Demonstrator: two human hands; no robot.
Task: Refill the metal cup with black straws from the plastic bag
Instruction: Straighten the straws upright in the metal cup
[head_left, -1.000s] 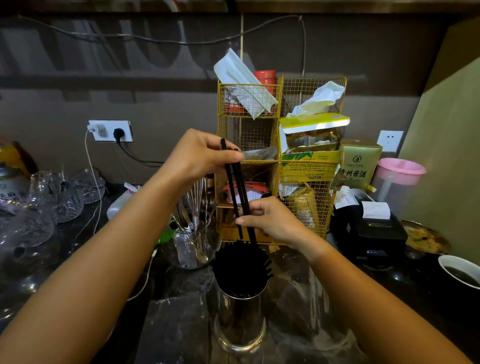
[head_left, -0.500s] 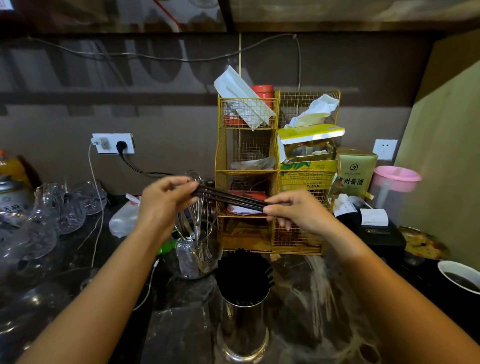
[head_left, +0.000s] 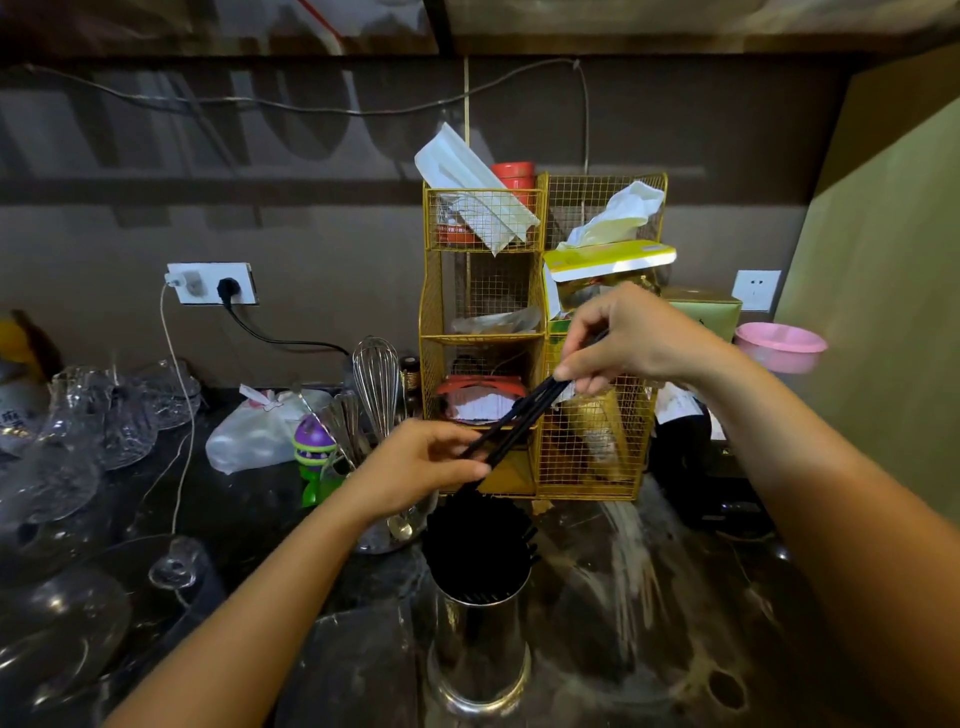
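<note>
- Left hand (head_left: 415, 467), frame centre: fingers pinched shut on lower end of a small bundle of thin black plastic straws (head_left: 519, 415).
- Right hand (head_left: 634, 338), right of centre & higher: thumb + fingertips closed on the bundle's upper end. Bundle slants up from lower left to upper right, held between both hands.
- Shiny cylindrical metal cup (head_left: 478, 654), bottom centre, upright on dark glossy counter (head_left: 260, 509); packed w/ black straws (head_left: 475, 545) fanning above the rim. Held bundle is above the cup, not touching it.
- Clear crinkled plastic bag (head_left: 613, 597) lies flat on the counter around & right of the cup; edges hard to make out.
- Gold wire-mesh organiser rack (head_left: 592, 457) behind the hands, centre: white wrapped packs (head_left: 467, 176) & red tin (head_left: 514, 174) up top, yellow tissue box (head_left: 613, 260) w/ tissue sticking out. Print on the box too blurred to read.
- Green box (head_left: 711, 312) right of rack: lettering partly hidden by right hand, unreadable.
- Pink plastic bowl (head_left: 779, 345), right edge.
- Metal whisk (head_left: 376, 384) & spoons in a glass jar, just left of centre; purple-green toy-like item (head_left: 311, 447) beside it.
- White wall socket (head_left: 213, 283), upper left, w/ black plug.
- Clear glassware (head_left: 78, 441), left edge; a label there has characters, too small to read.
</note>
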